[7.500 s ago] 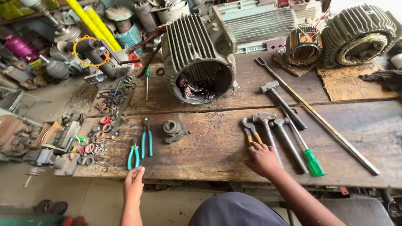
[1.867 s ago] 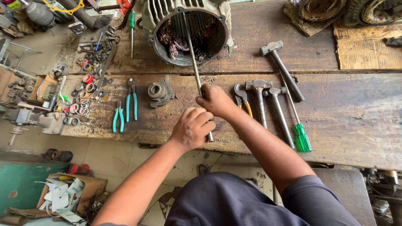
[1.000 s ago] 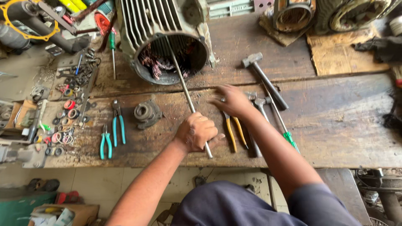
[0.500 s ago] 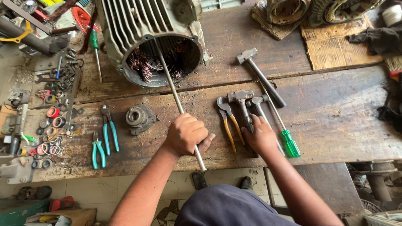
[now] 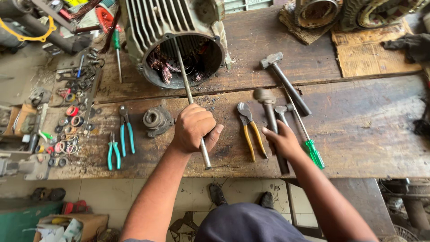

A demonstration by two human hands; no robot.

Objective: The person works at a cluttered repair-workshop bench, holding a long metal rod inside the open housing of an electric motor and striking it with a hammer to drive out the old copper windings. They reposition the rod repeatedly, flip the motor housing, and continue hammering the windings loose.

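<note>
My left hand (image 5: 193, 127) is shut around a long steel rod (image 5: 183, 76). The rod's far end reaches into the open end of a finned motor housing (image 5: 152, 27) with copper windings inside. Its near end sticks out below my fist, over the wooden bench (image 5: 367, 130). My right hand (image 5: 282, 142) lies to the right, closed over the handle of a hammer (image 5: 265, 96) that rests on the bench. Orange-handled pliers (image 5: 251, 134) lie just left of that hand, and a green-handled screwdriver (image 5: 313, 152) lies just right of it.
A bigger hammer (image 5: 286, 85) lies behind the tool row. A round metal end cap (image 5: 156, 120) and two teal pliers (image 5: 126, 132) sit left of the rod. Several washers and rings (image 5: 67, 134) cover the bench's left end. More motor stators stand at the back right.
My right hand has let go of the rod and moved right onto the hammer handle. My left hand keeps its hold on the rod, still inside the housing.
</note>
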